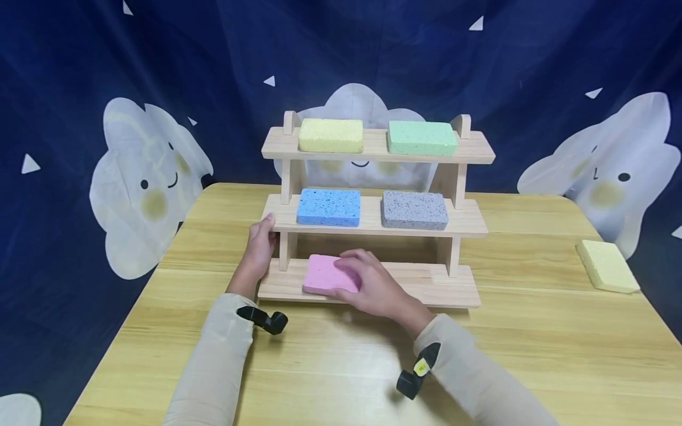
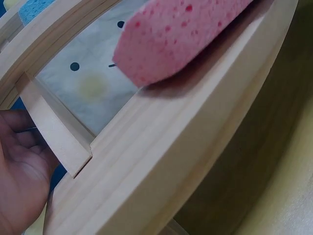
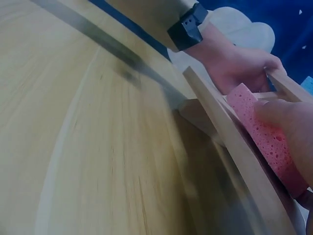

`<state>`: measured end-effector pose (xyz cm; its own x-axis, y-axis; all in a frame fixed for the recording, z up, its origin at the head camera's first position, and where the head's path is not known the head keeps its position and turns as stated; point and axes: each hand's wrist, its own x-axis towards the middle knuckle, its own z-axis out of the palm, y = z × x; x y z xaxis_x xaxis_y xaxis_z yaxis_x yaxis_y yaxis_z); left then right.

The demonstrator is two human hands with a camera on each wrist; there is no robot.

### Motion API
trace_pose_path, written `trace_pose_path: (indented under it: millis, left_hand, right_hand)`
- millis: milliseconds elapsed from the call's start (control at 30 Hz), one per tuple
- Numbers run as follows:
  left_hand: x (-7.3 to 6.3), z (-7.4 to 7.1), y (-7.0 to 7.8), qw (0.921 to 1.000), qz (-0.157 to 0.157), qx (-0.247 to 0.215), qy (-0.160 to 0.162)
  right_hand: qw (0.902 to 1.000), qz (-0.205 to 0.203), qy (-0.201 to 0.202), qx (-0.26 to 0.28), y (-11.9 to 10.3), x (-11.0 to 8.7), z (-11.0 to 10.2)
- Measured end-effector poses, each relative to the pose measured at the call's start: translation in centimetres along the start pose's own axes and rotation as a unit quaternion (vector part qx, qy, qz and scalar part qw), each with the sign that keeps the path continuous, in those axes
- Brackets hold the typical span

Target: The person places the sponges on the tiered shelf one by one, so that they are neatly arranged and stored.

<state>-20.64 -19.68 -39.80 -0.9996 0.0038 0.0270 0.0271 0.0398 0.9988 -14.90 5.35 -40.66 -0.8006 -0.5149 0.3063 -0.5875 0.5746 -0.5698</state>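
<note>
Counter (image 1: 533,331) centre: right hand (image 1: 373,287) clasps sponge (image 1: 325,273); slide it flat while relaxed left hand (image 1: 259,245) steadies rack (image 1: 426,284).

A pink sponge (image 2: 181,34) lies on the wooden shelf (image 2: 161,156), the left hand (image 2: 22,171) beside its post.

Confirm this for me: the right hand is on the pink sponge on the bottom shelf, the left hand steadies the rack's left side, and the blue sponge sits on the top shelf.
One detail is wrong. The blue sponge sits on the middle shelf, not the top; the head view shows it. The rest stands: the right hand is on the pink sponge on the bottom shelf, and the left hand steadies the rack at its left side.
</note>
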Motion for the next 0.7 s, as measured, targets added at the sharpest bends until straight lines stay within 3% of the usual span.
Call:
trace_pose_path:
  millis: [400,700]
  left_hand:
    - [0.0,-0.1,-0.1,1.0,-0.002,0.001,0.002]
    - [0.1,-0.1,-0.2,1.0,-0.001,-0.004,-0.002]
  right_hand:
    - [0.9998,-0.012,-0.018,-0.001,-0.8,1.1,1.0]
    - [0.9997,-0.02,-0.009,-0.007,-0.6,1.3,1.5]
